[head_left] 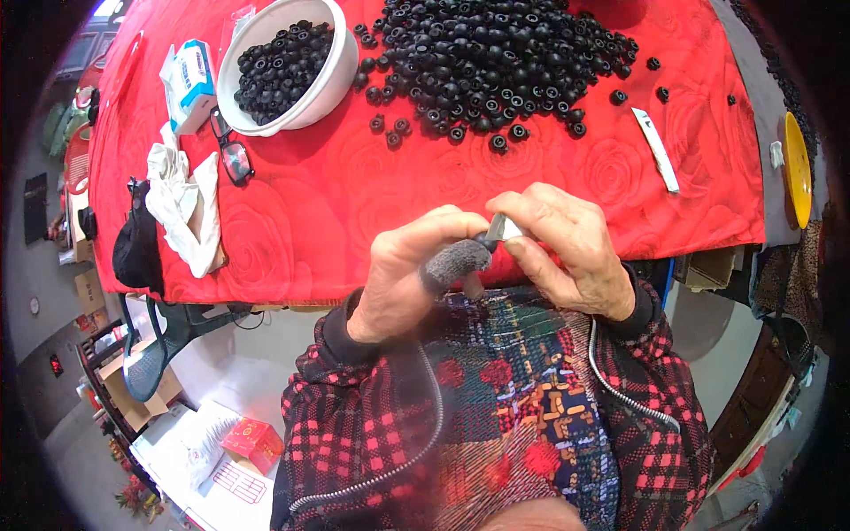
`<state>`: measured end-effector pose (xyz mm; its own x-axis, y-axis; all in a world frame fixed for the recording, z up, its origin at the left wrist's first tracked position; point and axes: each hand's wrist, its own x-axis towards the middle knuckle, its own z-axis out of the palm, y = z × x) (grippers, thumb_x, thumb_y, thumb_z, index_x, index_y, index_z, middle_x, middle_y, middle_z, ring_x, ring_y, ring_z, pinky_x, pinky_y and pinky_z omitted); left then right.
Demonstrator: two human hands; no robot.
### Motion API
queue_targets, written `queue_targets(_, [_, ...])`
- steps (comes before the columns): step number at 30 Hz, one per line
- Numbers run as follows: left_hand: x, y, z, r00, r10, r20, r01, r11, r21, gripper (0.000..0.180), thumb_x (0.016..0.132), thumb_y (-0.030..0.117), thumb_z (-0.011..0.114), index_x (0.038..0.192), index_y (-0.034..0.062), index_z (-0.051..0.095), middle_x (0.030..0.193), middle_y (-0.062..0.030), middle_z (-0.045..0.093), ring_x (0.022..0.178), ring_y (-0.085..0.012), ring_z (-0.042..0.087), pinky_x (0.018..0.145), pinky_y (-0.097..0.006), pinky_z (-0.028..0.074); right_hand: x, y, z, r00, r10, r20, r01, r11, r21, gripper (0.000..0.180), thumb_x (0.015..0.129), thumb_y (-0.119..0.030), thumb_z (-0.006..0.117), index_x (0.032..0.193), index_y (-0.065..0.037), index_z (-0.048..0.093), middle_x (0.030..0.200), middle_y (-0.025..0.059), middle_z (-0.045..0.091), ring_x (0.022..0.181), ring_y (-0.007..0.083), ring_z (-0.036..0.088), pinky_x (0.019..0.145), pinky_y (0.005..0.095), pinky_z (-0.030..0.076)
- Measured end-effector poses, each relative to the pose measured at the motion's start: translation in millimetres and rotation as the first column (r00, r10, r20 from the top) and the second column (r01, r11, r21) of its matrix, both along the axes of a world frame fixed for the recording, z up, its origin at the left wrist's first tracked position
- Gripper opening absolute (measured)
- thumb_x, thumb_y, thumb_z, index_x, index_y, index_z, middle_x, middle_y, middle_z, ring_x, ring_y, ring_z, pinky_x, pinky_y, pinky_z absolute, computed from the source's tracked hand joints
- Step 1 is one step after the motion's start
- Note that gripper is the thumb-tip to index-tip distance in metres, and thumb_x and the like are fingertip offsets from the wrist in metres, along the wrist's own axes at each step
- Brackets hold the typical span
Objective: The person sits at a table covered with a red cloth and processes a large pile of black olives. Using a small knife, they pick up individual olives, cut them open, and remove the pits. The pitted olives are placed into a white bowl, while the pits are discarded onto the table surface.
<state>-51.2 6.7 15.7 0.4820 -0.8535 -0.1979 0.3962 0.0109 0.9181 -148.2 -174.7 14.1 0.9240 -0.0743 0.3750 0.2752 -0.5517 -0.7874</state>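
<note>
Close to my body, just past the near edge of the red-covered table (354, 257), my two hands meet. My left hand (394, 274) pinches a small black round part (484, 241); a grey cloth sleeve (456, 264) covers one of its fingers. Between the thumb and fingers of my right hand (571, 248) is a small metal blade (498, 225) with a white wrapping (512, 230). The blade sits against or right beside the black part; the fingers hide the exact contact. Farther off lies a large pile of similar black parts (496, 66).
A white bowl (343, 80) of black parts stands far left. Beside it are a blue-and-white packet (189, 84), black glasses (236, 161) and a crumpled white cloth (181, 195). At right lie a narrow white strip (655, 150) and a yellow plate (798, 168).
</note>
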Motion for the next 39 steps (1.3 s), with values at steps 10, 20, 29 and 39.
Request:
queue_targets(10, [4.2,-1.9,-11.7,0.999,-0.008,-0.045,0.007,1.000,-0.023,0.020,0.091,0.002,0.057,0.109,-0.0043,0.061,0.090,-0.0063,0.060,0.066,-0.0119,0.061,0.058,-0.024,0.050,5.4,-5.1,-12.7,0.999,0.047,-0.005,-0.046,0.996,0.074,0.027,0.078,-0.006,0.065,0.104,0.001,0.059,0.076,0.0131,0.056,0.067,0.0300,0.058,0.057,0.0381,0.045])
queue_targets(20, [15.6,-5.7,-21.7,0.990,0.144,-0.005,-0.144,0.990,0.007,0.018,0.089,0.000,0.059,0.106,-0.0043,0.063,0.091,-0.0070,0.059,0.068,-0.0140,0.062,0.058,-0.025,0.052,4.0,-6.7,-6.1,0.995,-0.094,-0.015,0.094,0.995,0.031,0.035,0.077,0.001,0.062,0.112,0.004,0.059,0.079,0.0133,0.059,0.065,0.0271,0.058,0.059,0.0367,0.047])
queue_targets(29, [9.7,-7.0,-14.3,0.983,0.115,0.145,-0.110,0.993,-0.042,0.021,0.088,-0.003,0.059,0.108,-0.0039,0.061,0.091,-0.0071,0.058,0.074,-0.0118,0.061,0.061,-0.023,0.051,13.7,-1.1,-8.8,0.993,-0.063,-0.095,0.067,0.997,0.038,0.032,0.078,-0.004,0.065,0.108,0.002,0.059,0.081,0.0151,0.059,0.072,0.0313,0.059,0.063,0.0388,0.047])
queue_targets(39, [9.2,-5.3,-14.5,0.987,0.098,0.126,-0.095,0.995,-0.028,0.023,0.087,-0.005,0.057,0.109,-0.0031,0.061,0.091,-0.0068,0.058,0.075,-0.0121,0.061,0.062,-0.023,0.052,13.4,-0.3,-10.0,0.998,-0.050,-0.049,0.052,0.998,0.045,0.029,0.078,-0.004,0.066,0.105,0.002,0.059,0.080,0.0146,0.059,0.071,0.0315,0.060,0.061,0.0391,0.047])
